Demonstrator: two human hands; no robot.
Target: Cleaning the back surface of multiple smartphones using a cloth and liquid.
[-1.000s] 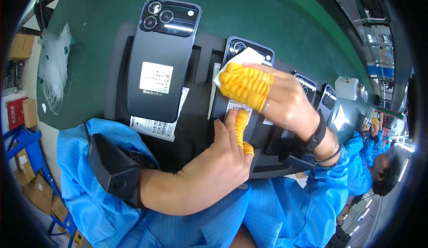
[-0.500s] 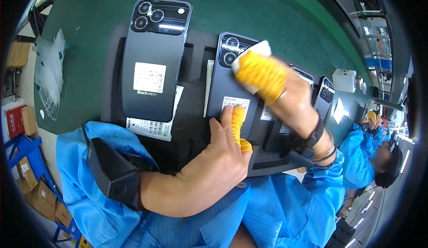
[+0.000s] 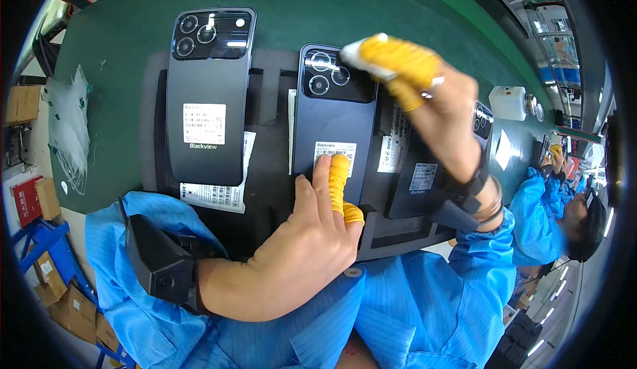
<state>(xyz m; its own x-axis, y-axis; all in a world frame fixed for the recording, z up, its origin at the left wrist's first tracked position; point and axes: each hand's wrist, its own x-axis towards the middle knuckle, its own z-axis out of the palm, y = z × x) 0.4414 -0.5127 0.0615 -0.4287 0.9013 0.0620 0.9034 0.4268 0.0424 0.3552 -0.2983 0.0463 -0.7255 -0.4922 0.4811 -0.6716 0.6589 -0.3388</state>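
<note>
Spanning the view, one dark green, smooth tabletop (image 3: 378,4) carries one black foam tray (image 3: 265,100) with cut-out recesses. Phone count: at least three. One is fully visible and one partly covered; since the right side is obstructed, the total cannot be told.

The dark blue-grey, flat rectangular middle phone (image 3: 332,120) lies back up on the tray, right of a dark grey rectangular left phone (image 3: 209,83). Expect a stiff, moderately weighty slab with smooth, probably slippery faces; treat its glossy black camera panel (image 3: 355,91) as fragile. Take hold by the long side edges, clear of the panel.

Hands: two. Bare left hand (image 3: 308,243): extended fingertips rest on the middle phone's lower back, thumb at its left edge; whether the digits clamp it cannot be told. Bare right hand (image 3: 451,97): fingers together, clamped on one folded white wipe (image 3: 353,52) at that phone's upper right corner; contact is unclear.

Loose white printed sheets (image 3: 215,198): three, partly visible. Yellow ribbed finger covers (image 3: 338,176): two visible on the left hand; those on the right are too blurred to count. White rectangular printed labels (image 3: 336,148): one per visible phone back. Round silver-rimmed lenses (image 3: 319,85): three each on the left and middle phones.
</note>
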